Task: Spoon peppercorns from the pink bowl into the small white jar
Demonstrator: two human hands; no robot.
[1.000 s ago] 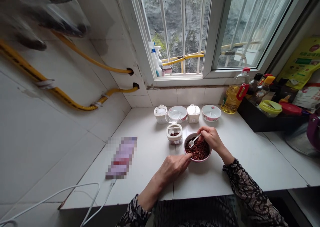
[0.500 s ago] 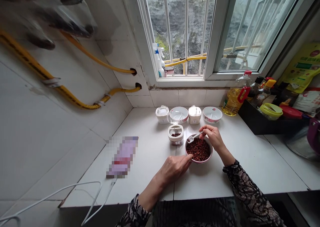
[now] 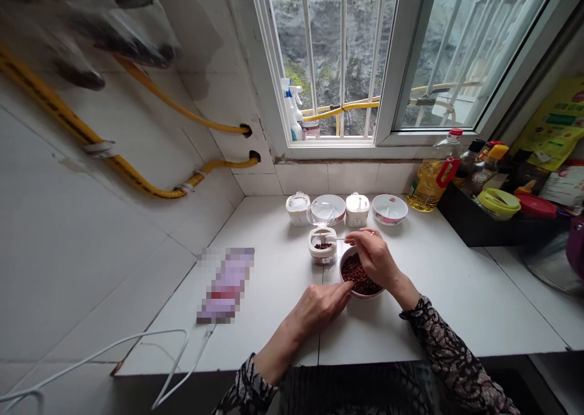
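Your right hand (image 3: 376,258) pinches the spoon (image 3: 340,239) at the jar (image 3: 323,259). Your left (image 3: 319,305) touches the bowl (image 3: 366,296) near left; its grip is unclear.

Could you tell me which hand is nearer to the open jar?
The right hand: its spoon reaches over the open jar. The left hand is farther, at the bowl's near side.

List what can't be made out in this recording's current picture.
Head view:
- Spoon: tip too small to read its load.
- Bowl: right side hidden by the right hand.
- Flat purple item: pixelated.
- Hanging bags: blurred, cut off by top edge.
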